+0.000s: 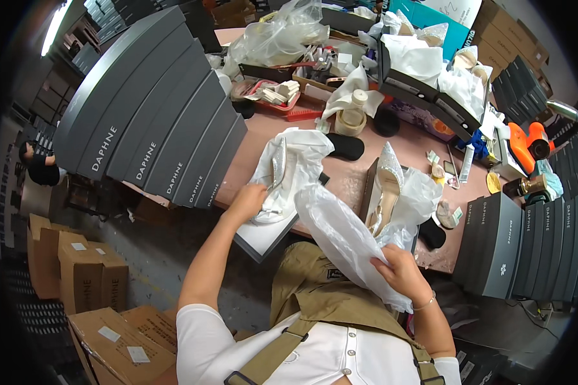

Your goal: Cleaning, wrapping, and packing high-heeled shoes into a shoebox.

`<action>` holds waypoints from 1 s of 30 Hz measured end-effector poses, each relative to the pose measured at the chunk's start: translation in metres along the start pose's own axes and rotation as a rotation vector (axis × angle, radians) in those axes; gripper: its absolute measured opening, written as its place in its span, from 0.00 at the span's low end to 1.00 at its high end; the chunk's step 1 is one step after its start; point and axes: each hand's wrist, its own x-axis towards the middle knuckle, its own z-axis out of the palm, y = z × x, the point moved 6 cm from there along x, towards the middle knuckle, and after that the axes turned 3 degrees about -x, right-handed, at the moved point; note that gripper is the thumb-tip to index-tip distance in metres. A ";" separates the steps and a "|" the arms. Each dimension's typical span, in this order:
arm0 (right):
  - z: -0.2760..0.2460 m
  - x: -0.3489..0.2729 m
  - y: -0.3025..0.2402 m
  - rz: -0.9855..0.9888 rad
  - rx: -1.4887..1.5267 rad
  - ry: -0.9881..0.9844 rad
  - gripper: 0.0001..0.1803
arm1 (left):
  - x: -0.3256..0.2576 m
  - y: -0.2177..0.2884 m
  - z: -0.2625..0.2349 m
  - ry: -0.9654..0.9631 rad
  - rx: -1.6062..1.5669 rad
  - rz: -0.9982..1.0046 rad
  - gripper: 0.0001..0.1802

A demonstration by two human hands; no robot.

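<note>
At a cluttered pink worktable (366, 176), the left hand (247, 200) pinches white tissue paper (295, 160) wrapped around a glittery shoe (277, 170), mostly hidden. The right hand (401, 273) grips a clear plastic bag (340, 234), fingers curled shut. A silver heeled shoe (386, 186) stands in an open box (368, 192), partly covered.

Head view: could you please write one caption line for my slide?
Left hand on a tissue-wrapped shoe, right hand gripping a clear plastic bag beside a glittery heeled shoe.
</note>
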 end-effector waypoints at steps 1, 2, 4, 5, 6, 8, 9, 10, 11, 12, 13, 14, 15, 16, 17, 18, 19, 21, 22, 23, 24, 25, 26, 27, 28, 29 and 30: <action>-0.001 -0.003 0.003 0.019 0.001 0.000 0.06 | 0.008 0.008 0.008 -0.082 0.136 -0.008 0.17; -0.002 -0.007 0.005 0.037 0.002 -0.003 0.06 | 0.011 0.017 0.011 -0.124 0.143 0.035 0.17; -0.001 -0.012 0.015 0.085 -0.005 -0.018 0.06 | 0.010 0.045 0.016 -0.226 0.158 0.123 0.17; 0.000 -0.014 0.021 0.100 0.005 0.004 0.06 | 0.013 0.047 0.016 -0.089 0.073 0.153 0.18; 0.002 -0.015 0.026 0.107 0.018 0.021 0.06 | 0.012 0.044 0.015 0.051 -0.006 0.175 0.18; 0.000 -0.015 0.030 0.110 0.032 0.046 0.06 | 0.006 0.021 0.024 0.119 -0.324 0.002 0.21; -0.001 -0.015 0.030 0.106 0.033 0.056 0.06 | 0.005 0.003 0.032 0.067 -0.598 -0.206 0.22; -0.003 -0.017 0.030 0.107 0.029 0.061 0.06 | -0.001 -0.009 0.042 0.011 -0.876 -0.419 0.22; -0.005 -0.017 0.030 0.122 0.029 0.072 0.06 | -0.011 -0.018 0.053 -0.048 -1.152 -0.634 0.22; -0.008 -0.016 0.030 0.137 0.029 0.083 0.06 | -0.011 -0.014 0.050 -0.143 -1.185 -0.608 0.23; -0.009 -0.016 0.030 0.154 0.029 0.094 0.06 | -0.008 -0.017 0.056 -0.236 -1.158 -0.598 0.22; -0.008 -0.015 0.032 0.139 0.023 0.090 0.06 | -0.008 -0.026 0.062 -0.314 -1.134 -0.592 0.21; -0.008 -0.016 0.030 0.140 0.027 0.094 0.06 | -0.005 -0.027 0.065 -0.404 -1.104 -0.577 0.20; -0.008 -0.015 0.027 0.141 0.032 0.099 0.06 | -0.004 -0.029 0.067 -0.441 -1.162 -0.632 0.17; -0.007 -0.015 0.025 0.143 0.038 0.103 0.06 | -0.007 -0.032 0.072 -0.459 -1.124 -0.663 0.17; -0.009 -0.017 0.022 0.122 0.047 0.129 0.06 | -0.005 -0.030 0.081 -0.489 -1.088 -0.686 0.16; -0.008 -0.017 0.018 0.100 0.056 0.154 0.06 | -0.004 -0.030 0.089 -0.517 -1.051 -0.708 0.15; -0.010 -0.020 0.016 0.092 0.066 0.197 0.06 | -0.004 -0.023 0.095 -0.452 -1.104 -0.718 0.15; -0.012 -0.023 0.018 0.106 0.067 0.215 0.06 | -0.004 -0.013 0.096 -0.433 -1.161 -0.677 0.15; -0.014 -0.024 0.019 0.120 0.068 0.232 0.06 | -0.005 -0.004 0.096 -0.414 -1.218 -0.636 0.15; -0.018 -0.023 0.017 0.095 0.068 0.243 0.07 | -0.006 0.006 0.096 -0.429 -1.301 -0.621 0.15; -0.023 -0.020 0.013 0.076 0.062 0.255 0.07 | -0.007 0.012 0.099 -0.379 -1.378 -0.566 0.14; -0.028 -0.016 0.009 0.057 0.055 0.265 0.08 | -0.009 0.016 0.103 -0.330 -1.457 -0.514 0.13; -0.034 -0.012 0.004 0.045 0.021 0.241 0.10 | -0.012 0.019 0.104 -0.278 -1.537 -0.460 0.12; -0.040 -0.009 0.001 0.010 -0.035 0.272 0.11 | -0.014 0.022 0.101 -0.234 -1.597 -0.410 0.14; -0.045 -0.008 -0.002 -0.025 -0.093 0.298 0.12 | -0.018 0.025 0.097 -0.190 -1.659 -0.362 0.15; -0.049 -0.008 -0.005 -0.033 -0.139 0.315 0.13 | -0.026 0.026 0.091 -0.154 -1.739 -0.334 0.16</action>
